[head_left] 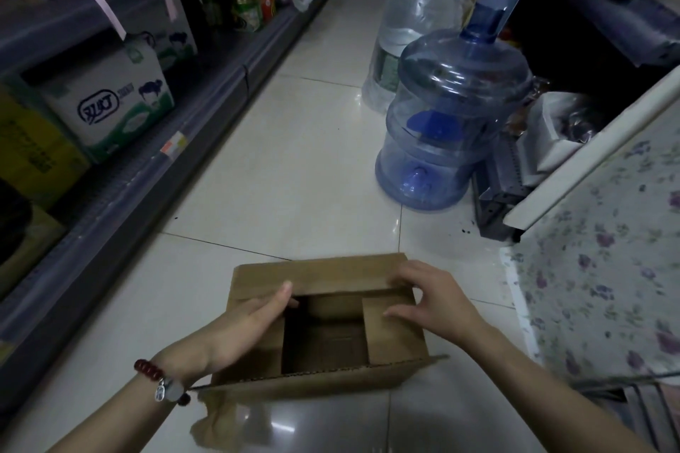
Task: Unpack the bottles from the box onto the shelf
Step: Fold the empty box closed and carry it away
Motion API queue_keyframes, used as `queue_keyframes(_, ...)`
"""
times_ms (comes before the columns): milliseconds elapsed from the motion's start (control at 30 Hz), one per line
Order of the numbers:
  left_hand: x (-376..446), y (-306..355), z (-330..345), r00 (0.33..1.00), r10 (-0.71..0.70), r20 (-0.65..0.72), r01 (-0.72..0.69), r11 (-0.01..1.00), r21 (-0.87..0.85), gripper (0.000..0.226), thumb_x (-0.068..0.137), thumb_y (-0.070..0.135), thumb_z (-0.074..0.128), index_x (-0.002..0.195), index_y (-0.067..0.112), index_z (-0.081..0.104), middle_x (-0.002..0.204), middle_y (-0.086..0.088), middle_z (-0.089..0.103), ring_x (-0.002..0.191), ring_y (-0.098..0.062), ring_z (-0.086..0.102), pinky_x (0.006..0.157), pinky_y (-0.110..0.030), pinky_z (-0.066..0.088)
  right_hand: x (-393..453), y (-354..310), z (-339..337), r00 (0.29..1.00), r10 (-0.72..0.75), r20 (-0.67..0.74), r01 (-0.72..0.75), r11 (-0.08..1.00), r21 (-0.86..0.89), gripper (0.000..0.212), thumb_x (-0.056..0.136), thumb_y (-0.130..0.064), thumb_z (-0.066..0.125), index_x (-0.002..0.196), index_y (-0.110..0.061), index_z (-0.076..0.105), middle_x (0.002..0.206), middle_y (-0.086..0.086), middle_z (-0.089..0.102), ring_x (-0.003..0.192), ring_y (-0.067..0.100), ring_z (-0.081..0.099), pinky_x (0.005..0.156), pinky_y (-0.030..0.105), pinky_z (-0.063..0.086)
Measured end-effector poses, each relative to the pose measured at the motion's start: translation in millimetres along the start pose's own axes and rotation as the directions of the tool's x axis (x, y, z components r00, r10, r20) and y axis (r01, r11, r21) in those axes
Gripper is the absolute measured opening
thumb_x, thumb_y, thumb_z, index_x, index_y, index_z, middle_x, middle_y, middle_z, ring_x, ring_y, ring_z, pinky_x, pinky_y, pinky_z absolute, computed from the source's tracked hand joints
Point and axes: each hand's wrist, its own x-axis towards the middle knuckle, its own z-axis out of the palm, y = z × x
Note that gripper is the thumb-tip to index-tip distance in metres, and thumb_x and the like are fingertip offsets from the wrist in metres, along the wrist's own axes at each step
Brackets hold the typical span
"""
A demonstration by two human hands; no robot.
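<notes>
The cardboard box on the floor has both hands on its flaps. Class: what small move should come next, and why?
Probably fold the flaps fully outward. The left hand rests on the left flap with its thumb at the far flap, and the right hand touches the far and right flaps of the cardboard box, which still cover part of the opening. The inside is dark; no bottles show yet.

Blue water jug on the tiled floor — bagged jug just behind, floral cloth right.
</notes>
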Motion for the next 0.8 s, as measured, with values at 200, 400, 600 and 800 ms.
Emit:
queue_keyframes(200, -12, 3, -6, 0.985, 0.171, -0.037, -0.155, 0.953, 0.261, 0.033, 0.091, 0.055, 0.036, 0.106, 0.042, 0.063, 0.100, 0.032, 0.064, 0.097, 0.014, 0.057, 0.085, -0.011, 0.044, -9, 1, -1, 0.993, 0.114, 0.014, -0.114, 0.970, 0.215, 0.045, 0.077, -0.058, 0.056, 0.107, -0.029, 0.073, 0.122, -0.007, 0.067, 0.116, 0.004, 0.057, 0.104, 0.033, 0.045)
queue_keyframes(400, -12, -9, -12, 0.946, 0.259, -0.195, -0.171, 0.910, 0.377, 0.040, 0.092, 0.048, 0.046, 0.130, 0.037, 0.053, 0.122, 0.015, 0.063, 0.109, 0.000, 0.057, 0.085, -0.002, 0.037, -11, -5, 9, 0.990, 0.132, 0.054, -0.139, 0.978, 0.153, 0.034, 0.087, -0.045, 0.057, 0.116, -0.029, 0.068, 0.131, -0.009, 0.059, 0.120, 0.006, 0.051, 0.107, 0.026, 0.037)
queue_keyframes(600, -16, -17, -12, 0.968, 0.234, 0.091, -0.251, 0.905, 0.345, 0.106, 0.053, 0.086, 0.053, 0.143, 0.052, 0.010, 0.157, 0.019, 0.004, 0.146, -0.003, -0.007, 0.121, -0.038, 0.001, -12, -6, 9, 0.981, 0.168, 0.097, -0.183, 0.965, 0.188, 0.037, 0.090, -0.049, 0.051, 0.113, -0.026, 0.071, 0.129, -0.009, 0.060, 0.115, 0.004, 0.052, 0.098, 0.018, 0.037)
queue_keyframes(800, -13, -22, -4, 0.964, 0.221, 0.149, -0.264, 0.871, 0.414, 0.121, 0.046, 0.082, 0.060, 0.146, 0.049, 0.000, 0.156, 0.022, -0.006, 0.143, -0.005, -0.022, 0.119, -0.049, -0.009, -9, -7, 0, 0.978, 0.155, 0.140, -0.188, 0.947, 0.261, 0.080, 0.073, -0.083, 0.030, 0.108, -0.025, 0.073, 0.124, -0.012, 0.060, 0.114, 0.008, 0.053, 0.092, 0.015, 0.036)
